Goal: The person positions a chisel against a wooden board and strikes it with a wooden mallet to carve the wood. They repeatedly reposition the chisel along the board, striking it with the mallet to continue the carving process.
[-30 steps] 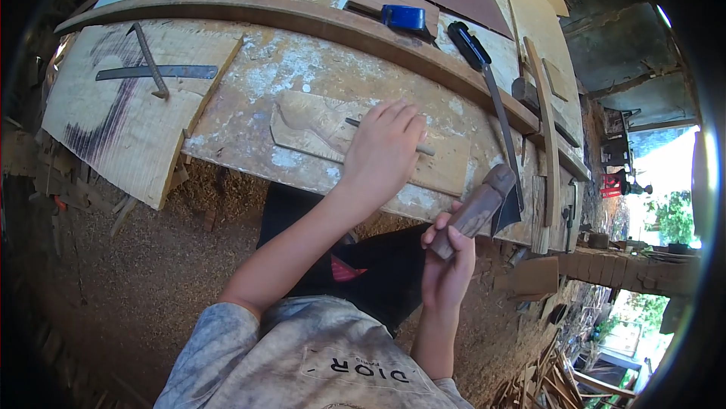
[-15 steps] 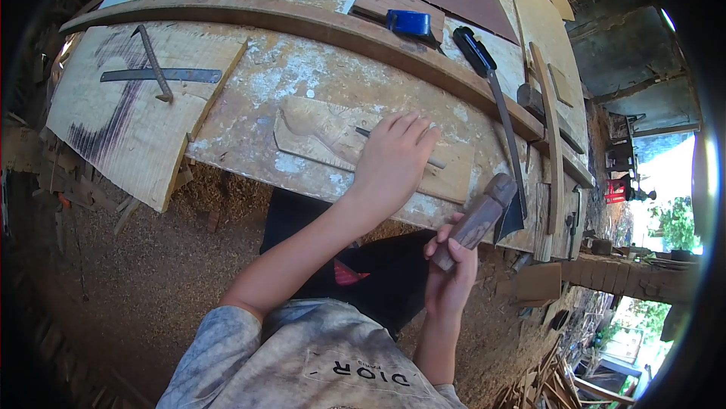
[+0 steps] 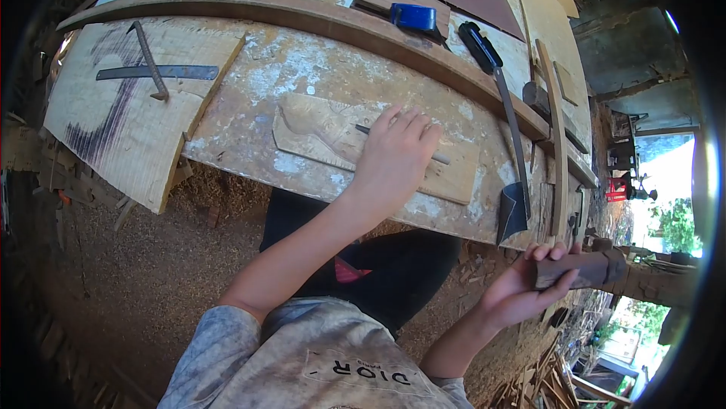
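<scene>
My left hand (image 3: 397,150) is closed over a slim dark metal carving chisel (image 3: 441,158), whose two ends show on either side of my fingers. It rests on a small pale board (image 3: 310,125) with a shallow curved carving, lying flat near the bench's front edge. Away to the right, beyond the bench edge, my right hand (image 3: 529,284) grips a dark wooden mallet (image 3: 578,269) and holds it in the air. The mallet's far end is hard to separate from the background.
A wide plank (image 3: 136,118) with a metal ruler (image 3: 185,72) and a bent bar (image 3: 147,57) lies left. A long wooden strip (image 3: 302,19) crosses the bench (image 3: 257,125). Behind it sits a blue tape measure (image 3: 414,17). A handsaw (image 3: 507,110) lies right, near a dark folded sheet (image 3: 513,212).
My right hand has swung the mallet outward to the right and lower, away from the bench edge. My left hand stays on the chisel and board. The view has shifted slightly.
</scene>
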Demonstrator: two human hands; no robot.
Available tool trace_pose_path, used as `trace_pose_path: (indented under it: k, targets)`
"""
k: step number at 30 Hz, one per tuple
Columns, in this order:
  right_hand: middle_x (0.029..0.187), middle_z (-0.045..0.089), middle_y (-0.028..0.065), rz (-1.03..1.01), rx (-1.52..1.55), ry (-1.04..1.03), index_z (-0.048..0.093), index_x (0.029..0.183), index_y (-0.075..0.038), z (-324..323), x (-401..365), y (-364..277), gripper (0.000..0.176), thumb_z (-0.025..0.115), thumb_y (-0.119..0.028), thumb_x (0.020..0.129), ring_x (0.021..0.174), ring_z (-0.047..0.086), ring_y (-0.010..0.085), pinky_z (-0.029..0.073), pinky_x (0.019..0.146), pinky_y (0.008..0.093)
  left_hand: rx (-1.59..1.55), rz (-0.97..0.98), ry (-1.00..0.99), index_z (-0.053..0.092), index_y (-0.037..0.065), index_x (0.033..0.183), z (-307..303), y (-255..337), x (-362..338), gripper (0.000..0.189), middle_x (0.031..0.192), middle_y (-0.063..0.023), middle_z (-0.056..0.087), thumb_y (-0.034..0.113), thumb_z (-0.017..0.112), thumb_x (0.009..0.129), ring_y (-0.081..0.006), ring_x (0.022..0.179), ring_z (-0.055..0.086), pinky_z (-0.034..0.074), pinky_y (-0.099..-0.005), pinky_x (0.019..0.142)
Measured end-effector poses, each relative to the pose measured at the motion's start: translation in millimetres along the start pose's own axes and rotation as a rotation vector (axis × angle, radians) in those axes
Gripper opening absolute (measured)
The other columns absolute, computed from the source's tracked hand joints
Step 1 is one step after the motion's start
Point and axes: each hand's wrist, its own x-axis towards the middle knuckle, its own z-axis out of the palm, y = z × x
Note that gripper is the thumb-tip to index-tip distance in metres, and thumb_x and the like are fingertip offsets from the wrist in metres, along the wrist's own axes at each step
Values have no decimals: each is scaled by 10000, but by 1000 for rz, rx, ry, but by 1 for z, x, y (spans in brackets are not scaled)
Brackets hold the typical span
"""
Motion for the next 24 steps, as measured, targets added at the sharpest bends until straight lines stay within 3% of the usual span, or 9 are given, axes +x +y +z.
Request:
trace_pose_path:
  k: [2,5,7,10,14,19,22,24]
  targets:
    - [954,585,71,-15,30,37,439,1404,-17,6,-1,0,404,505,-307,1130,819,593,179,512,741,309,-5,-3,24,673,47,1264,1,-1,0,404,1271,-143,718,18,641,862,-297,1289,644,382,-486,1205]
    - [937,602,86,234,142,37,442,1394,-15,12,-29,17,420,524,-318,1115,828,610,182,531,734,331,1,-17,26,671,47,1270,1,0,1,407,1263,-143,724,16,636,866,-301,1294,644,381,-490,1205]
    - [921,625,100,476,-202,-113,437,1396,-2,16,-56,34,475,568,-333,1081,801,614,179,541,728,324,7,-11,37,669,47,1275,1,0,0,410,1266,-140,724,15,633,868,-303,1296,643,380,-492,1206]
    - [912,631,110,964,-267,-468,458,1424,43,1,-68,41,620,662,-360,998,763,608,168,527,703,313,-3,-7,36,667,49,1280,-2,-2,-2,416,1266,-133,725,14,633,867,-304,1294,646,377,-491,1209]
    - [901,606,99,697,-328,-344,448,1433,78,10,-54,32,629,625,-350,1007,765,588,165,500,693,302,27,-5,19,672,56,1271,-3,-2,-3,410,1260,-121,727,18,638,864,-298,1294,648,375,-486,1212]
    - [904,562,72,387,-60,-18,438,1466,15,21,-40,34,519,485,-369,1120,763,547,163,465,702,305,32,-14,37,683,60,1247,1,-1,-2,391,1266,-120,724,15,639,861,-285,1314,637,371,-487,1214]
    - [910,563,74,443,-140,0,440,1469,8,31,-59,42,507,466,-368,1130,762,550,174,459,695,299,41,-15,29,679,53,1248,2,-2,-3,391,1284,-123,721,16,639,860,-285,1323,632,366,-489,1217]
    - [898,570,80,682,-211,-242,442,1467,26,19,-71,42,553,499,-391,1108,773,569,179,473,691,304,50,-11,27,672,48,1258,2,-3,-2,398,1299,-123,717,21,638,863,-286,1330,627,362,-488,1220]
